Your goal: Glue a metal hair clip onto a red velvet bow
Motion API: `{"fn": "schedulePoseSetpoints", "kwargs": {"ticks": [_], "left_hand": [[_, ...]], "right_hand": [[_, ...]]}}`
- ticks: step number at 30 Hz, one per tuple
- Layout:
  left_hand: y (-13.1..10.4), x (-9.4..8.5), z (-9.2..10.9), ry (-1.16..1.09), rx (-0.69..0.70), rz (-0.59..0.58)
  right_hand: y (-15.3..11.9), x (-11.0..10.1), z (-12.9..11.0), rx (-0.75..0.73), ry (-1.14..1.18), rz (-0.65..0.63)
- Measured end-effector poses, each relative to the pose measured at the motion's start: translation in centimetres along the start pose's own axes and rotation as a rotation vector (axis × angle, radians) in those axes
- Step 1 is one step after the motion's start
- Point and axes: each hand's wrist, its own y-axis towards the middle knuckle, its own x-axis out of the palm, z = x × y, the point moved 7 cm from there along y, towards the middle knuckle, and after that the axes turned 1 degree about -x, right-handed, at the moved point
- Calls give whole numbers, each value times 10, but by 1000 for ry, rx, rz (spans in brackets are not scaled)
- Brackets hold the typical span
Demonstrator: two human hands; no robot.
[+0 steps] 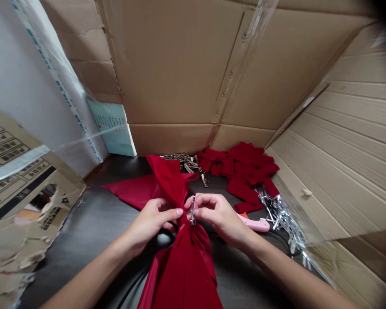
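Note:
A large red cloth bow (186,266) lies before me, gathered narrow at its middle, with loops and tails spreading above and below. My left hand (154,221) pinches the gathered middle from the left, thumb on top. At the right of the gather, my right hand (215,212) holds a small silver metal clip (193,210) upright between thumb and fingers, close against the red cloth. Part of the fingers of both hands is hidden behind the cloth.
Behind the bow lie silver clips (188,162) and a pile of red fabric pieces (244,161). A pink-handled tool (257,224) with a cable and more silver clips (284,219) are at right. Cardboard walls (180,64) surround the dark table (83,240); a light-blue booklet (114,128) stands back left.

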Motion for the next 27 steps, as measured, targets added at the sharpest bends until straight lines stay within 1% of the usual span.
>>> {"fn": "schedulePoseSetpoints", "kwargs": {"ticks": [4, 9, 11, 15, 17, 20, 23, 27], "left_hand": [[-1, 5, 0, -67, 40, 0], [-4, 11, 0, -219, 56, -66], [-4, 13, -2, -228, 45, -110], [-4, 14, -3, -226, 39, -160], [-4, 14, -3, -245, 32, -157], [-3, 14, -1, -250, 37, -141], [-2, 13, -2, -210, 35, -119], [-1, 10, -5, -165, 14, -54]], "right_hand": [[-3, -1, -10, -44, -146, -32], [-8, -5, -21, -68, -356, -26], [-9, -6, -24, -64, -364, -17], [-9, -7, -29, -53, -249, -20], [-8, -7, -31, -57, -245, -19], [-9, -7, -32, -41, -324, -25], [-11, -7, -32, -8, -480, -41], [-16, -7, -34, 8, -677, -49]]}}
